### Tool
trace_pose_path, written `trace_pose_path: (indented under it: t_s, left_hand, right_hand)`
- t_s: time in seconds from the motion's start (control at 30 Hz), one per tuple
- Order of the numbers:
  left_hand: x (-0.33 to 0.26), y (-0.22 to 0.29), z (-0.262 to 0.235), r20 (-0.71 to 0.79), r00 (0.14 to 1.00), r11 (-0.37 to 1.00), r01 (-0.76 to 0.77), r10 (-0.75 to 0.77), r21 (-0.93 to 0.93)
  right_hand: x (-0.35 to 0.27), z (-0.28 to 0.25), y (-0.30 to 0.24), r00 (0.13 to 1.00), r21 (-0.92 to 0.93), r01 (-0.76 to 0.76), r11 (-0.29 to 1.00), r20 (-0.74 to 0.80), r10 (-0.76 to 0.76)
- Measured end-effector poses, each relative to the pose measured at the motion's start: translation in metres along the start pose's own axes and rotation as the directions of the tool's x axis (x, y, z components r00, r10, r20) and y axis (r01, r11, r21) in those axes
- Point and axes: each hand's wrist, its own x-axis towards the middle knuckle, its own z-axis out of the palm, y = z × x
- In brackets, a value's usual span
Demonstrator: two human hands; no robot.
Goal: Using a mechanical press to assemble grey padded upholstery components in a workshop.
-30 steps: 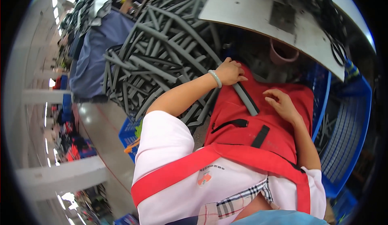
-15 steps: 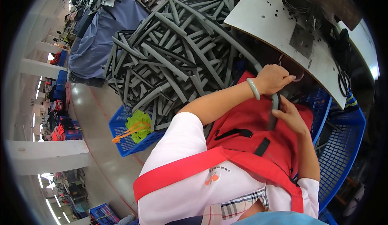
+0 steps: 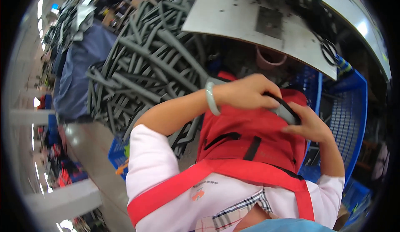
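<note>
My left hand (image 3: 248,92), with a pale green bangle (image 3: 211,98) on its wrist, is closed over one end of a grey padded strap piece (image 3: 287,113) on top of a red bag (image 3: 254,138) in my lap. My right hand (image 3: 310,125) grips the same grey piece from the right side. Black straps cross the front of the red bag. I wear a white top with a red apron strap.
A big heap of grey padded strap pieces (image 3: 154,65) lies to my left. A grey sewing table (image 3: 254,21) is ahead. Blue plastic baskets (image 3: 346,115) stand at my right, another blue crate (image 3: 118,157) on the floor at left. A pink cup (image 3: 271,59) sits under the table.
The view has tilted and swung. My left hand went from the bag's top edge to the right onto the grey piece; my right hand stayed on it.
</note>
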Motion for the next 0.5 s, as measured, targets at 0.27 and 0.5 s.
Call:
trace_pose_path:
  t_s: [0.27,0.5]
  left_hand:
    - [0.045,0.022,-0.043,-0.279,0.926,0.672,0.038,0.253,0.739]
    - [0.086,0.005,-0.097,-0.474,0.861,0.828,0.122,0.186,0.547]
  right_hand:
    - [0.045,-0.073,0.024,0.790,-0.554,0.048,0.831,-0.488,-0.371]
    - [0.090,-0.125,0.022,0.696,-0.670,-0.093,0.737,-0.572,-0.433]
